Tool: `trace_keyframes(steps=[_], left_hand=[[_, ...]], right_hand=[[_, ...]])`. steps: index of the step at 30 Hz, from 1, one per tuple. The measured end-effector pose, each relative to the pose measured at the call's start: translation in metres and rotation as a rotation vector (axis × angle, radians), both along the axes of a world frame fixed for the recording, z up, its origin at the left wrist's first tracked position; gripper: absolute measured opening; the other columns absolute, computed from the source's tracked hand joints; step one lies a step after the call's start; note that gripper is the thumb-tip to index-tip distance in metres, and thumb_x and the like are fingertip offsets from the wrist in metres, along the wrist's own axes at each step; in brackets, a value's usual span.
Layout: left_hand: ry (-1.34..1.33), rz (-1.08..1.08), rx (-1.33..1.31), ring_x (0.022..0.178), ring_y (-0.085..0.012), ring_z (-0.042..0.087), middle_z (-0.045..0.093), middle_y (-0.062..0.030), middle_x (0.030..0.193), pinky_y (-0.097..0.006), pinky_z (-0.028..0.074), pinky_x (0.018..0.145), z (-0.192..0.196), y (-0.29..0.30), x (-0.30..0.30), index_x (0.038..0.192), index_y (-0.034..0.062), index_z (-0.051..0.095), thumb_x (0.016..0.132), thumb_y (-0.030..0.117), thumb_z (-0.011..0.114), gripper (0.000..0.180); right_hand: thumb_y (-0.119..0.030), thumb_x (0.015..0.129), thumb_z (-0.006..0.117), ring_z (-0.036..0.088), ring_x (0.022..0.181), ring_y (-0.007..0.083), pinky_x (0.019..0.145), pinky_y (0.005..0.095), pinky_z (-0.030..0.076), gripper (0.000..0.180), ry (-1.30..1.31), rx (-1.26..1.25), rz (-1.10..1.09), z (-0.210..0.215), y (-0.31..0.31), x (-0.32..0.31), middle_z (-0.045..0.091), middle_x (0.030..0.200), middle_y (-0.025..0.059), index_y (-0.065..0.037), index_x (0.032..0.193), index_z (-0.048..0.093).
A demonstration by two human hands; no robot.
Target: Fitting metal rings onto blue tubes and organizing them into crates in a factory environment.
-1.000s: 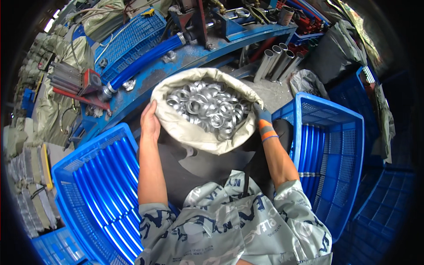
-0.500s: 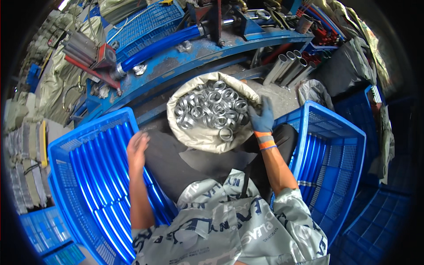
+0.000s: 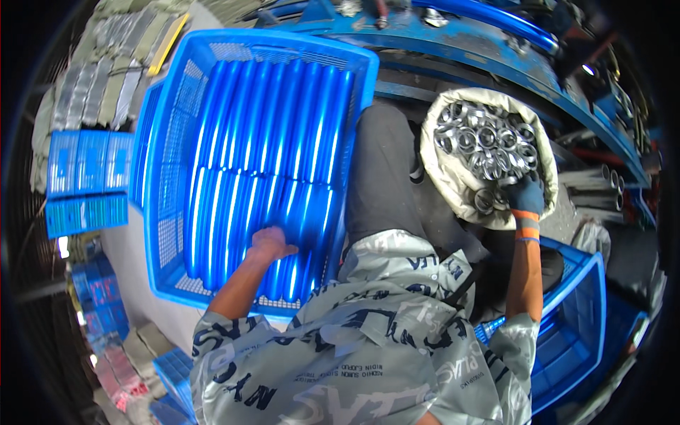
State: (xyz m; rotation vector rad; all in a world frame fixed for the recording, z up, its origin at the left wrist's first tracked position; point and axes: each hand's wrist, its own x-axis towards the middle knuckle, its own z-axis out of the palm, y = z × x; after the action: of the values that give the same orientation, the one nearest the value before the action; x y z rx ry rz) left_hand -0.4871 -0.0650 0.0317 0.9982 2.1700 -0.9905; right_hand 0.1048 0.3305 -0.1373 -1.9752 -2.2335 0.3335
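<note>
Bare, my left hand (image 3: 271, 244) is over the near row of shiny blue tubes (image 3: 244, 134) in the large blue crate on the left. Its thumb stands apart from the fingers, and no tube is lifted in it. On the right, my right hand (image 3: 525, 197) wears a dark glove with an orange and grey cuff. It reaches inside the near right rim of a cream cloth sack (image 3: 453, 195), against silvery metal rings (image 3: 486, 137). Its fingertips are hidden among the rings, so their grip does not show.
The blue crate (image 3: 161, 234) stands beside my left leg. Another blue crate (image 3: 598, 304) with blue tubes is at my right. A blue workbench (image 3: 496, 53) crosses the back, and bare metal pipes (image 3: 591, 188) lie right of the sack. Smaller blue crates (image 3: 88, 163) stand far left.
The view has swung left, bringing the left crate to the middle. My left hand has moved from beside my knee to above the tubes. My right hand has gone from the sack's rim into the rings.
</note>
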Motion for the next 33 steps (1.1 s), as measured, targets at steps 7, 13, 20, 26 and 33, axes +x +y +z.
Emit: trace_keyframes(steps=[7,13,20,26,33], left_hand=[[0.176,0.125,0.255,0.123,-0.0408,0.080,0.081,-0.0250,0.130,-0.054,0.063,0.105,0.013,-0.017,-0.025,0.132,0.0012,0.073,0.086,0.055,0.096,0.074],[0.223,0.116,0.408,0.121,-0.0415,0.079,0.081,-0.0229,0.128,-0.054,0.063,0.103,0.022,-0.033,-0.049,0.130,0.0016,0.073,0.083,0.049,0.099,0.072],[0.257,0.091,0.658,0.131,-0.0422,0.073,0.076,-0.0215,0.135,-0.056,0.060,0.109,0.020,-0.028,-0.058,0.142,0.0040,0.071,0.087,0.050,0.094,0.076],[0.539,0.169,0.808,0.139,-0.0438,0.064,0.067,-0.0204,0.149,-0.057,0.055,0.117,0.033,-0.045,-0.104,0.152,0.0028,0.063,0.087,0.030,0.086,0.074],[0.721,0.182,0.977,0.141,-0.0468,0.062,0.064,-0.0231,0.147,-0.058,0.056,0.118,0.037,-0.066,-0.154,0.154,0.0028,0.062,0.082,0.025,0.089,0.080]], right_hand=[[-0.038,0.098,0.074,0.076,0.108,0.0527,0.091,0.0605,0.059,0.034,0.090,-0.021,-0.038,0.006,0.011,0.020,0.082,0.110,0.0257,-0.007,0.109,0.083],[-0.039,0.097,0.080,0.078,0.099,0.0425,0.090,0.0512,0.060,0.037,0.261,0.154,0.012,0.006,0.014,0.031,0.081,0.105,0.0218,-0.003,0.104,0.079],[-0.023,0.104,0.080,0.081,0.101,0.0204,0.091,0.0380,0.061,0.038,0.718,-0.058,-0.211,-0.005,0.025,0.050,0.088,0.112,0.0166,0.004,0.130,0.082],[-0.007,0.098,0.082,0.076,0.096,0.0171,0.083,0.0356,0.062,0.038,0.919,-0.327,-0.309,-0.033,0.042,0.073,0.084,0.117,0.0103,0.004,0.134,0.079],[-0.002,0.095,0.076,0.079,0.086,0.0233,0.073,0.0394,0.069,0.039,1.180,-0.467,-0.444,-0.063,0.037,0.082,0.081,0.115,0.0120,-0.001,0.134,0.074]])
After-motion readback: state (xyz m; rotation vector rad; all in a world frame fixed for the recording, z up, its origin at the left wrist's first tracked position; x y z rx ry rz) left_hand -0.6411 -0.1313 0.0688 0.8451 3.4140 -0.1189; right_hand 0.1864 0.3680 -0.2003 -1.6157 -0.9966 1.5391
